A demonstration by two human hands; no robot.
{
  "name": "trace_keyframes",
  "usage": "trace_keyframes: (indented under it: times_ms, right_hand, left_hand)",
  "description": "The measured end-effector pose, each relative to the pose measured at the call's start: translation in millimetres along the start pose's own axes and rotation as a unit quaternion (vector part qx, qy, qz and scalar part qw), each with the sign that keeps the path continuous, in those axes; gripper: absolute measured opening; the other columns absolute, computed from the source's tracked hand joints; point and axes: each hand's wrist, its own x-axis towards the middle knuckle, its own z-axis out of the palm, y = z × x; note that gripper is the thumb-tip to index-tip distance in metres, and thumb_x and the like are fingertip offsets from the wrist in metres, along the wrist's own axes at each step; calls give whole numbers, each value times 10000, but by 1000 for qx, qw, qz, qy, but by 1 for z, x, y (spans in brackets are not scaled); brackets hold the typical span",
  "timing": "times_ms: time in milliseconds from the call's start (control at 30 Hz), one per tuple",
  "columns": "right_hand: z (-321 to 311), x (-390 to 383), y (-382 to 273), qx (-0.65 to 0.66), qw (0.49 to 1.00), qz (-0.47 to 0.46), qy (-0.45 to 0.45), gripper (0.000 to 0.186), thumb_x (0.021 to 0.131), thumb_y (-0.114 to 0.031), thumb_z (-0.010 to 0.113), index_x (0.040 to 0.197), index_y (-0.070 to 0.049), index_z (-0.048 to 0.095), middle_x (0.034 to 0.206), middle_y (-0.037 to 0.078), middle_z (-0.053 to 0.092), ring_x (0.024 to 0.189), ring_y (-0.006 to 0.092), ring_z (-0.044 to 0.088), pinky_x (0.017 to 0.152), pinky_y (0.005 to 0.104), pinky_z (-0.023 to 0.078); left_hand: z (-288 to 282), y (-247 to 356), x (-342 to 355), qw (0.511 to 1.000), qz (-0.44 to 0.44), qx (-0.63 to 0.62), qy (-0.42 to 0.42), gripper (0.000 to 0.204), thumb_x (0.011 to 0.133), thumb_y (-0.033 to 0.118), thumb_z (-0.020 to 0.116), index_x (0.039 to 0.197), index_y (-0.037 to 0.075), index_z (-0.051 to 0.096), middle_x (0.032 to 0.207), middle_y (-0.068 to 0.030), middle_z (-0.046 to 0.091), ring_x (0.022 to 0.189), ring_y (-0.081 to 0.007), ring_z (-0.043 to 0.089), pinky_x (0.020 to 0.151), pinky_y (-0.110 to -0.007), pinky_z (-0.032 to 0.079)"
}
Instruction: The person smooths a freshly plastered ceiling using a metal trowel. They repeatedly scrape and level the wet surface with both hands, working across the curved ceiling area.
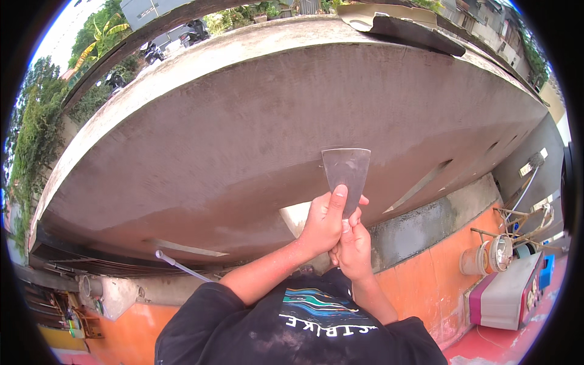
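Both my hands are together in front of a grey rendered wall (243,115), closed on a wide-bladed putty knife (348,167). My left hand (325,217) grips it higher up, its thumb lying along the lower part of the blade. Just below and to the right, my right hand (354,248) is wrapped round the handle end, which the fingers hide. The flared blade points up and away from me, its face toward me. Whether its edge touches the wall, I cannot tell. Darker, damp-looking patches cover the wall's lower part.
A pale pole (176,266) leans at the lower left. On the right, buckets (500,252) stand near a white and magenta box (502,298) and a long-handled roller (535,161). A bent dark sheet (420,36) lies on the wall's top. The floor is orange (420,280).
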Motion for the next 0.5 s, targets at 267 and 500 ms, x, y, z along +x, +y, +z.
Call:
trace_keyframes:
  times_ms: [267,500]
  right_hand:
    - [-4,-9,13,-34,998,36,33,244,1063,-257,372,1018,-34,463,607,9,476,425,69,434,385,221,372]
    - [8,5,6,-15,1000,-2,21,233,1064,-261,386,988,-52,457,610,6,474,432,61,430,389,215,368]
  left_hand:
    - [-1,-21,-10,998,-47,-8,31,625,1053,501,307,974,-35,618,685,-29,555,651,-101,536,613,-261,468]
    - [-4,-1,0,999,13,23,46,614,1055,495,309,977,-28,621,683,-21,550,637,-85,517,589,-254,456]
